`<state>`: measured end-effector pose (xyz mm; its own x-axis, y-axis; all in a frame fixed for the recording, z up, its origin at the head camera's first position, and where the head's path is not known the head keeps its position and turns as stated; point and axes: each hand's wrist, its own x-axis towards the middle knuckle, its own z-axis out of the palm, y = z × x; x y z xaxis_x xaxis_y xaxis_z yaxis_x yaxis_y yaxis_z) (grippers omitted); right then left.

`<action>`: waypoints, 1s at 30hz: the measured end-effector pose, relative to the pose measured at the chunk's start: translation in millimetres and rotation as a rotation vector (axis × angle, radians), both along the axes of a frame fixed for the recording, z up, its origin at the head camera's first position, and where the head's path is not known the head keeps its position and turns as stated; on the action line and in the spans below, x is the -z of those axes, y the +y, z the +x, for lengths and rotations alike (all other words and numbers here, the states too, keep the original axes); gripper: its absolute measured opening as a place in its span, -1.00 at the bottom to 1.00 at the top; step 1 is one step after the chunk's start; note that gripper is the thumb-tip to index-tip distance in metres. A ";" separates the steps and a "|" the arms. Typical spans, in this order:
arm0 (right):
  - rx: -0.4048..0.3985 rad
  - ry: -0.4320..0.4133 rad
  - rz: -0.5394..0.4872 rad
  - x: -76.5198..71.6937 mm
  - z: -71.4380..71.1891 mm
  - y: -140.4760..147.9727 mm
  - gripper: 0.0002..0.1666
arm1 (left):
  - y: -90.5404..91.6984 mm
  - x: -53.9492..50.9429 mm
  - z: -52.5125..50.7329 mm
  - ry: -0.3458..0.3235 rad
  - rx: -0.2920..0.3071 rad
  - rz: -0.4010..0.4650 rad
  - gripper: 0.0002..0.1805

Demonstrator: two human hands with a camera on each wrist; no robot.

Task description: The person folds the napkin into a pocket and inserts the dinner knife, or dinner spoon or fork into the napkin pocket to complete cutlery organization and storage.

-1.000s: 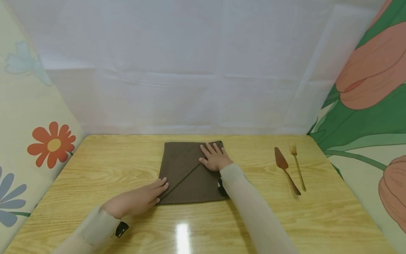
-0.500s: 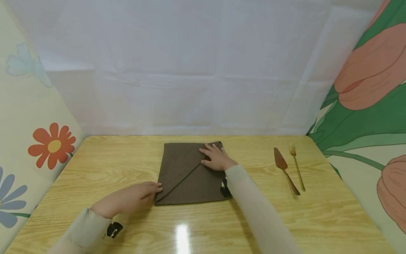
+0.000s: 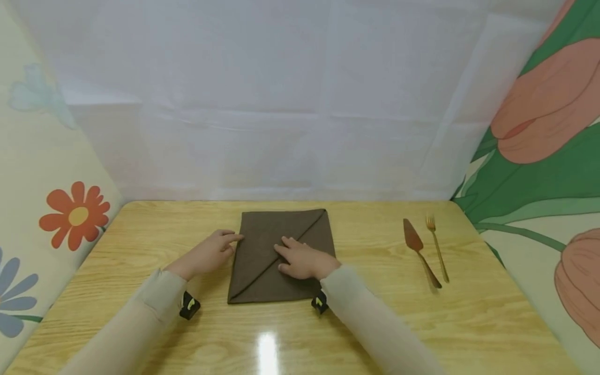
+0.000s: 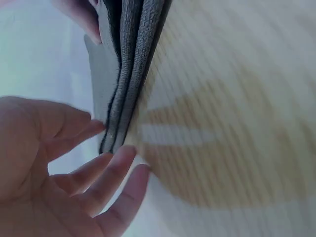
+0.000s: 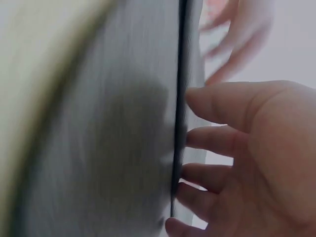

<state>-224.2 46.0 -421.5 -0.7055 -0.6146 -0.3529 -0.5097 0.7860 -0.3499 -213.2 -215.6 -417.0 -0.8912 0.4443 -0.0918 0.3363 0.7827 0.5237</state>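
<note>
Head view: the left hand (image 3: 207, 254) has moved up beside the cloth (image 3: 265, 225), right hand (image 3: 304, 259) toward its middle, both loosely spread.

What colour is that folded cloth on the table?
The cloth is plain dark brown; it shows best in the head view.

Head view: even, soft light; white glare on the wooden tabletop (image 3: 262, 323), faint shadows beneath both sleeves (image 3: 375, 323). Left wrist view: bluish haze, wooden tabletop smeared. Right wrist view: dark, soft-edged shadow across the brown cloth (image 5: 123, 138); left hand (image 5: 244, 39) blurred.
</note>
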 end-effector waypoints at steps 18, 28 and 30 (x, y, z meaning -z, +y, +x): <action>-0.259 0.262 -0.046 -3.2 64.0 -55.1 -0.47 | 3.8 2.6 -40.5 -0.219 -0.108 0.195 -0.41; -0.228 0.460 0.060 -10.4 83.4 -70.5 -0.74 | 5.6 -1.8 -48.1 -0.462 -0.284 0.562 -0.27; -0.217 0.449 0.074 -12.2 87.2 -69.8 -0.75 | 3.8 -0.5 -49.4 -0.497 -0.299 0.580 -0.26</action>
